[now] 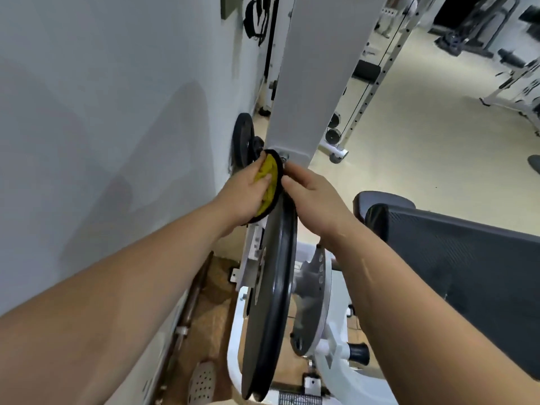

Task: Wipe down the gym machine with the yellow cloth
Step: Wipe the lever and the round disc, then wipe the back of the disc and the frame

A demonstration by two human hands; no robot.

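Crumpled yellow cloth against gym machine

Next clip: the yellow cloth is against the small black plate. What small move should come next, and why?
Likely sweep the left hand and yellow cloth down the face of the small black plate: the cloth covers only part of it, while the right hand holds its rim above the large weight plate.

This is a gym. A big black weight plate hangs on a white machine frame by the wall, with a padded black seat just beside it. Across the pale floor stand a holed upright with a cable, small plates at its foot, and more machines beyond.
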